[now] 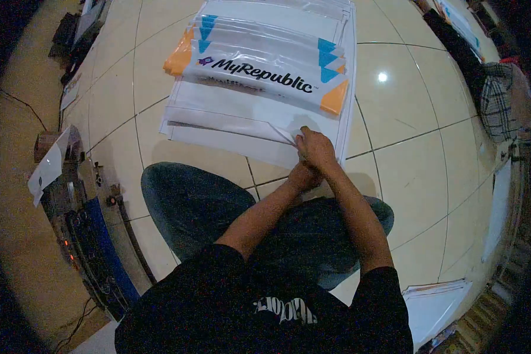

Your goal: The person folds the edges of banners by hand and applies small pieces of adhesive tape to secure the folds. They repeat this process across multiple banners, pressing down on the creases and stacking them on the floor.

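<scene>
A printed "MyRepublic" banner (259, 71), glossy white with orange and blue corners, lies in rippled folds on top of white sheets on the floor. Nearest me, a white strip (230, 125) is folded along the lower edge, with a lifted crease near its right end. My right hand (317, 147) has its fingers closed at that right end, pinching the folded edge. Just below and partly under it is my left hand (304, 176), close to the sheet's lower right corner; its fingers are hidden.
My crossed legs (200, 197) are close to the banner's near edge. Dark equipment with a blue panel (109, 248) and cables stands at left. White sheets (433, 307) lie at lower right. Another person's checked cloth (501, 97) shows at upper right, over the tiled floor (407, 177).
</scene>
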The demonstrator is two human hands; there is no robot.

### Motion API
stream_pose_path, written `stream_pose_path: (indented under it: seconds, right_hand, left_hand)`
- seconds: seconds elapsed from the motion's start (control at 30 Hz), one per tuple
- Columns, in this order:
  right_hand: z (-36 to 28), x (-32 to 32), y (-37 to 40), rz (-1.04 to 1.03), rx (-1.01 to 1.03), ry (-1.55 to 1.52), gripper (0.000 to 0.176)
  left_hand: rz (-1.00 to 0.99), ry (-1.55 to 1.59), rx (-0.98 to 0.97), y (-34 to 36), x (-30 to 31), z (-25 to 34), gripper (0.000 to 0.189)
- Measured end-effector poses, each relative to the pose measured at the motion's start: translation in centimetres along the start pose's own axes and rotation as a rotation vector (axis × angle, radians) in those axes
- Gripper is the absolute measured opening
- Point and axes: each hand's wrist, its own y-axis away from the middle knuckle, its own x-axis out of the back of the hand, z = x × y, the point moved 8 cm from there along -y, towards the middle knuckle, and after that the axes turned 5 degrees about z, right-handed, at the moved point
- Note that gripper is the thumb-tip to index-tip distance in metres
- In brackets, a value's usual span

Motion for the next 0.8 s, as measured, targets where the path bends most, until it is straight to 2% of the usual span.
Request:
stream_pose_path:
  seconds: [0.07, 0.13, 0.23, 0.47, 0.53, 0.57, 0.63, 0.8]
  right_hand:
    - [0.3, 0.6, 0.4, 0.012, -0.011, 0.006, 0.028]
    - [1.2, 0.8, 0.8, -0.062, -0.133, 0.04, 0.033]
    - [1.9, 1.1, 1.2, -0.045, -0.134, 0.039, 0.034]
    - [3.9, 2.7, 2.2, -0.074, -0.218, 0.083, 0.037]
    - [4.7, 3.5, 2.6, -0.081, -0.257, 0.115, 0.037]
    - [5.1, 3.7, 2.8, -0.081, -0.261, 0.117, 0.037]
    - [6.1, 4.1, 3.3, -0.067, -0.264, 0.126, 0.037]
    - [8.4, 4.7, 4.4, -0.036, -0.282, 0.158, 0.037]
  left_hand:
    - [0.043, 0.113, 0.026, 0.3, -1.0, -0.9, 0.032]
    - [-0.009, 0.005, 0.015, 0.7, -2.4, -1.8, 0.026]
    - [-0.046, -0.065, -0.087, 0.6, -1.3, -0.8, 0.021]
    - [-0.105, -0.107, -0.01, 0.1, -0.1, 0.4, 0.023]
    - [0.216, 0.17, -0.024, 0.3, 1.5, 0.4, 0.023]
    - [0.215, 0.173, -0.025, 0.3, 2.0, 0.6, 0.023]
    - [0.148, -0.147, -0.182, 0.3, 2.5, 1.8, 0.024]
    - [0.29, -0.067, -0.247, 0.4, 3.5, 2.4, 0.021]
